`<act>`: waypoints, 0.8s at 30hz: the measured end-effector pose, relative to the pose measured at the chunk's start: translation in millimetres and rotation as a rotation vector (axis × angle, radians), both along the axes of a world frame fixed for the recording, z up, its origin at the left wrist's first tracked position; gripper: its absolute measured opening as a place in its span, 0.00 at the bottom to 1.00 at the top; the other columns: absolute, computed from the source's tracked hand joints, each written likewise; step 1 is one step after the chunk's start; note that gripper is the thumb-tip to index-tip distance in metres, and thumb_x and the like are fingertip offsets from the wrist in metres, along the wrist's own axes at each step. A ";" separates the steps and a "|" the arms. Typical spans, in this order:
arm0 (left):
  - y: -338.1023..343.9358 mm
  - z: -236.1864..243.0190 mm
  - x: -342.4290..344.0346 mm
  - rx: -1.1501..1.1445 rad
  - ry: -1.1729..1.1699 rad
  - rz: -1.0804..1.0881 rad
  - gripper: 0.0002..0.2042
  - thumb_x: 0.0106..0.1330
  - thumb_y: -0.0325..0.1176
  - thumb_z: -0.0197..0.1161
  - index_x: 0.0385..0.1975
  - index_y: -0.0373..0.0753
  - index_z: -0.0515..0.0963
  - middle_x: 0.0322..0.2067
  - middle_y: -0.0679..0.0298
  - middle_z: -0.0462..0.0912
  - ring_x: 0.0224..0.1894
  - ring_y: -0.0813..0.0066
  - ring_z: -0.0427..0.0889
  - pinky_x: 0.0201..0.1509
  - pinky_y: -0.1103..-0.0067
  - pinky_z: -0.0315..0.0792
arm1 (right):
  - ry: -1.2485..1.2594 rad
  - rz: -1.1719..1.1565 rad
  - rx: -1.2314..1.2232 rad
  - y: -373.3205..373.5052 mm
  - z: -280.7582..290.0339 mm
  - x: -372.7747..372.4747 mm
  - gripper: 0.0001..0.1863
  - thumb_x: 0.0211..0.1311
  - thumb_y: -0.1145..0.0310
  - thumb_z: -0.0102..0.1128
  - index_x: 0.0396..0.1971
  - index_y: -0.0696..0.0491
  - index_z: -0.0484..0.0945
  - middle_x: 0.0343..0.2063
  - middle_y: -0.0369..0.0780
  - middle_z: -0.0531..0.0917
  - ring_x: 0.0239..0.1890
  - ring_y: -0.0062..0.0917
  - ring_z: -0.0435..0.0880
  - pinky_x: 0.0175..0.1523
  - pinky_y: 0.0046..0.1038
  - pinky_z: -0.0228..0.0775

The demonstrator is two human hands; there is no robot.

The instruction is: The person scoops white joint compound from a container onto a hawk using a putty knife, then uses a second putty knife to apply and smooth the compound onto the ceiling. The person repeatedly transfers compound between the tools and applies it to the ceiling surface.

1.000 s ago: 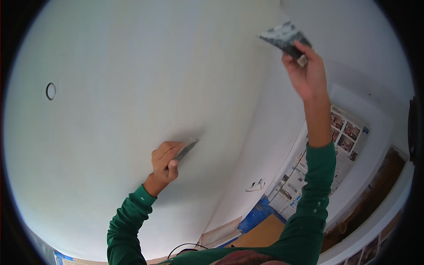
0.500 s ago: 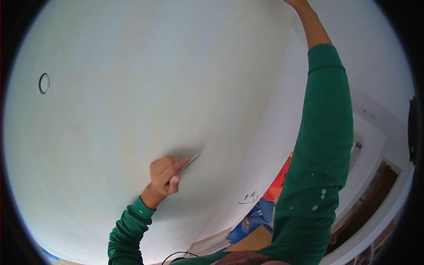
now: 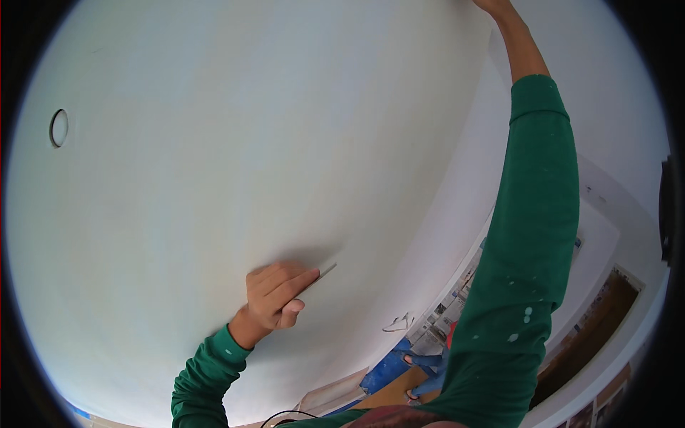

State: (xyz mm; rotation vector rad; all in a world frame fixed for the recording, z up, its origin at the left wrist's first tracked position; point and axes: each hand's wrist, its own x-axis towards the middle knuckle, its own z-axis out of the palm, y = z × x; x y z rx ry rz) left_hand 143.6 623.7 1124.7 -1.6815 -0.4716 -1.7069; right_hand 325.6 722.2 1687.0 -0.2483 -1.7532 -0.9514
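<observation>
My left hand [image 3: 277, 294] is closed round a thin, flat scraper blade [image 3: 325, 272], seen nearly edge-on with its end sticking out past my fingers. It is close against a broad pale plastered surface [image 3: 235, 143], and a soft shadow falls beside it; whether the blade touches cannot be told. My right arm reaches up to the top edge of the view. Only the wrist and a bit of my right hand [image 3: 492, 5] show there, near the same surface, with its fingers cut off by the frame.
A round opening [image 3: 59, 128] sits in the pale surface at the left. A looped pale wire [image 3: 399, 322] hangs at the lower right. Beyond my right sleeve, a person in jeans [image 3: 430, 371] stands near a blue object [image 3: 383, 371]. A dark brown doorway-like recess [image 3: 589, 335] lies right.
My left hand and the blade have shifted slightly right and down. My right arm appears farther right. The round opening now shows farther left, and the person's red top is mostly behind my sleeve.
</observation>
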 end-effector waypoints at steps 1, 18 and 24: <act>0.8 -0.3 -1.1 0.004 -0.001 -0.006 0.20 0.74 0.43 0.50 0.36 0.33 0.84 0.25 0.61 0.82 0.25 0.67 0.82 0.26 0.77 0.75 | -0.006 -0.020 -0.038 -6.4 -6.4 -1.8 0.15 0.65 0.67 0.54 0.43 0.62 0.80 0.39 0.52 0.84 0.41 0.40 0.80 0.50 0.39 0.70; -9.3 1.5 5.5 0.012 -0.061 -0.139 0.25 0.78 0.45 0.44 0.32 0.30 0.82 0.25 0.58 0.83 0.24 0.66 0.83 0.25 0.77 0.76 | -0.109 0.132 0.003 -6.6 -242.8 14.0 0.21 0.50 0.78 0.60 0.48 0.56 0.80 0.44 0.41 0.82 0.47 0.35 0.80 0.55 0.30 0.70; -8.0 -6.4 1.6 -0.022 -0.135 -0.165 0.27 0.78 0.47 0.43 0.32 0.28 0.81 0.24 0.56 0.82 0.23 0.64 0.82 0.26 0.76 0.75 | -0.109 0.179 0.006 -6.8 -332.9 4.1 0.27 0.35 0.78 0.60 0.45 0.56 0.80 0.41 0.38 0.81 0.42 0.35 0.77 0.45 0.33 0.66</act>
